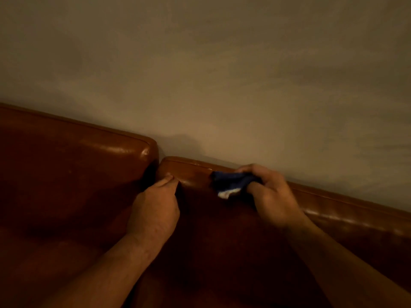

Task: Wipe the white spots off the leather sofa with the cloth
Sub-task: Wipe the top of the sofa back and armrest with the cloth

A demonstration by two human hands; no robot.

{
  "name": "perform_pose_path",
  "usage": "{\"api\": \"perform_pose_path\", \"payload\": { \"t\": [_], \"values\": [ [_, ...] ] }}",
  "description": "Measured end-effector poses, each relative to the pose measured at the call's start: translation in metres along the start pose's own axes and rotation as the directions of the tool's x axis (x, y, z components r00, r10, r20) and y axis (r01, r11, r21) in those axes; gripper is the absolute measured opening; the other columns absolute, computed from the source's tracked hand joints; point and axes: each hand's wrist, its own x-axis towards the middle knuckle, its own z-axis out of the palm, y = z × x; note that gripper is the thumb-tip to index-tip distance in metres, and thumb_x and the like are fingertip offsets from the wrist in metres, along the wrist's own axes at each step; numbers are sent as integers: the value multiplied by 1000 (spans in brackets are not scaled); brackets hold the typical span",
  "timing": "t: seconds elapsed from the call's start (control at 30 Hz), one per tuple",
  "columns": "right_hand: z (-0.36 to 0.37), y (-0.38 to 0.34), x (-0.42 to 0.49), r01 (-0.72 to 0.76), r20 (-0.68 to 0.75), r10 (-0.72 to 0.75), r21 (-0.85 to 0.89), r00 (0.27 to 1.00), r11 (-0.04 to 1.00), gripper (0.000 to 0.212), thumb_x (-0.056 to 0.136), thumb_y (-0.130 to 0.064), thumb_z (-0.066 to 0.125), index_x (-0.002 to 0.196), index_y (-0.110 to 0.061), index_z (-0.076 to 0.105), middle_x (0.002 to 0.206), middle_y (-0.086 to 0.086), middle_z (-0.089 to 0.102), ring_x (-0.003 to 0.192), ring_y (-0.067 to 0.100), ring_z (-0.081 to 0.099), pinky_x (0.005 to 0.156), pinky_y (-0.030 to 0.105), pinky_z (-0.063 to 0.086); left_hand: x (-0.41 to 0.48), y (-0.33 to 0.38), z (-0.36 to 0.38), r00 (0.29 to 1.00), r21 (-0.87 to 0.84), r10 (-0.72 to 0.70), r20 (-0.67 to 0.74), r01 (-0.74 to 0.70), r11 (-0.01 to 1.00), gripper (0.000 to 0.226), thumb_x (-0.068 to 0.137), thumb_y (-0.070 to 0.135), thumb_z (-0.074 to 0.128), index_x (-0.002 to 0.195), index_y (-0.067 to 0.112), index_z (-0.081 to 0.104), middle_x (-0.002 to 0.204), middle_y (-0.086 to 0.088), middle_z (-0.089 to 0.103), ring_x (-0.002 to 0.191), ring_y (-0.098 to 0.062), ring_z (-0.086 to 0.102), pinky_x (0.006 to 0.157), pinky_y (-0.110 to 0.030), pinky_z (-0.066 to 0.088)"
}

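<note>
Left hand [155, 203], fingers pressed together, braces the sofa [66, 156]; right hand [270, 196] pinches the bunched cloth [231, 181]. Wiping apparently underway; next, firm rubbing along the top edge.

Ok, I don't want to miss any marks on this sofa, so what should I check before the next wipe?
1. Cloth gripped: ok, the right hand holds the blue cloth.
2. Cloth on leather: ok, it lies against the right back cushion near its top edge.
3. Wipe path clear: ok, the left hand touches the same cushion near its left end, apart from the cloth.
4. White spots remaining: cannot tell, dim light and glare.
5. Clean cloth face: cannot tell; a white patch shows at its lower edge.
</note>
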Motion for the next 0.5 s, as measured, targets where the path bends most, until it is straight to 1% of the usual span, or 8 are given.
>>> {"api": "perform_pose_path", "payload": {
  "t": [0.07,0.1,0.13,0.2,0.27,0.37,0.43,0.5],
  "values": [
    [-17,-8,4,-37,-131,13,-181,991,983,38,81,11,39,92,-16,65,69,5,63,48,10,58,44,19,41,0,1,0,1000,2,-5,6,5,1000,46,94,9,46,139,21,46,148,4,41,133,-9,43,105,-21,37],
    [-25,-7,7,-65,-165,9,-335,986,940,38,83,8,39,94,-18,64,70,3,63,45,7,56,40,22,41,0,2,-1,1000,11,-5,9,5,1000,46,95,10,46,139,21,45,149,4,40,133,-9,42,106,-22,38],
    [-31,-3,9,-104,-180,19,-481,984,871,37,82,3,40,95,-23,63,73,4,64,48,12,58,41,28,44,0,3,-1,1000,23,-2,12,1,1000,46,95,11,45,140,21,44,149,4,39,133,-9,42,106,-22,38],
    [-36,4,10,-181,-186,81,-619,979,764,34,81,-4,42,94,-28,62,79,5,65,59,24,60,49,38,51,1,4,-1,1000,38,5,12,-6,999,47,95,12,45,141,22,42,150,5,38,134,-8,40,106,-21,36],
    [-35,7,10,-219,-183,131,-622,974,752,32,82,-6,42,96,-28,61,83,6,65,63,26,60,51,37,50,1,3,0,1000,41,9,11,-9,999,47,96,12,44,142,22,41,150,5,37,134,-7,39,106,-20,35],
    [-36,0,12,-227,-146,174,-613,974,757,27,85,-7,45,97,-26,60,84,4,63,65,21,58,52,31,48,0,0,1,1000,33,6,9,-6,999,47,95,9,44,141,22,43,150,5,38,135,-7,39,106,-20,35],
    [-42,-8,11,-215,-147,159,-595,976,774,27,86,-3,44,96,-24,58,79,5,61,58,18,55,44,25,43,1,0,1,1000,19,6,7,-6,1000,47,95,9,44,140,21,44,149,4,39,135,-7,40,106,-20,35],
    [-51,-17,11,-196,-190,109,-536,976,821,30,87,2,42,98,-21,59,74,8,61,52,23,53,38,25,40,1,1,2,1000,14,5,10,-6,1000,46,95,10,45,140,20,45,149,4,39,134,-8,40,106,-22,37]
  ]
}}
